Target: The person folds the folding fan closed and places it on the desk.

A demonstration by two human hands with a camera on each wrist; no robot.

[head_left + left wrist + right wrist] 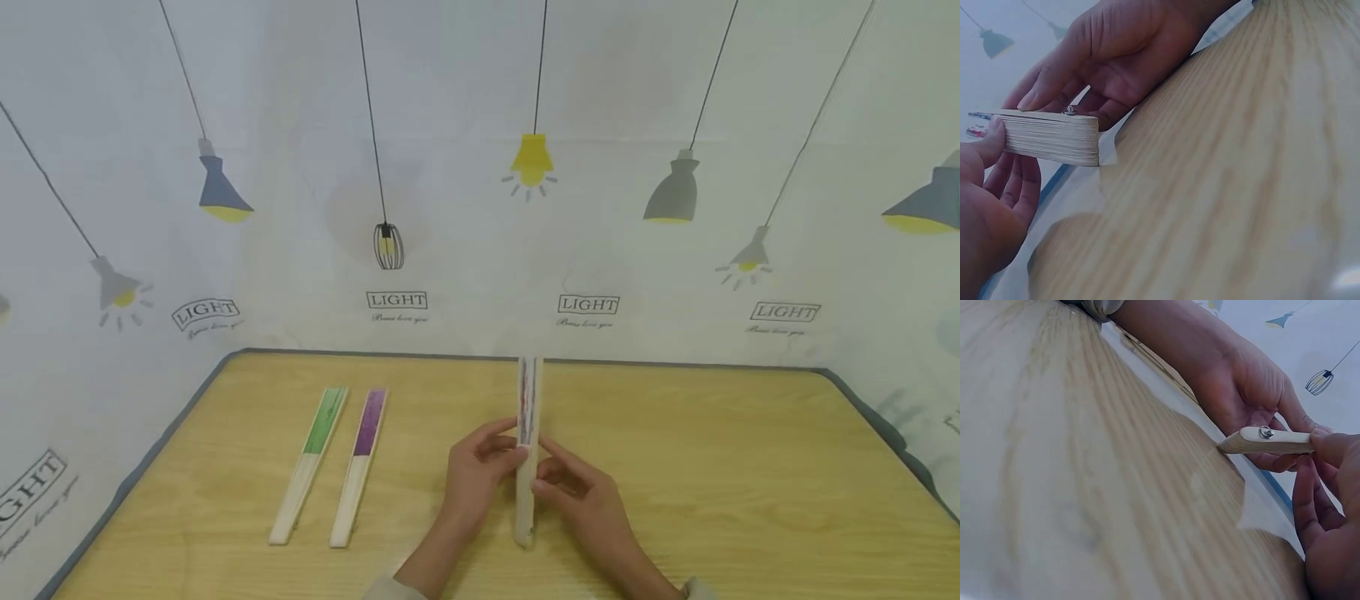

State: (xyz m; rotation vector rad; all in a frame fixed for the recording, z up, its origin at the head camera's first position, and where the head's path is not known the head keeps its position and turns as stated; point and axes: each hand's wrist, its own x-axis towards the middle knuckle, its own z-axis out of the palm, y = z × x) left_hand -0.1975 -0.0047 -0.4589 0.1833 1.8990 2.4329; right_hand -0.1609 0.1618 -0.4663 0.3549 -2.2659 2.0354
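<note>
A folded fan (525,500) with pale slats stands between my two hands, its streaked dark and reddish leaf pointing away from me. My left hand (477,471) grips it from the left, thumb on the near face. From the other side, my right hand (592,496) pinches its edge between thumb and fingers. The left wrist view shows the stacked slat ends (1054,140) and a small metal rivet (1070,110) near the base. That rivet end also shows in the right wrist view, where the fan (1282,445) is held above the table.
Left of my hands, a green folded fan (309,467) and a purple folded fan (360,467) lie side by side on the wooden table (750,467). Behind the table rises a pale backdrop (465,167) printed with hanging lamps.
</note>
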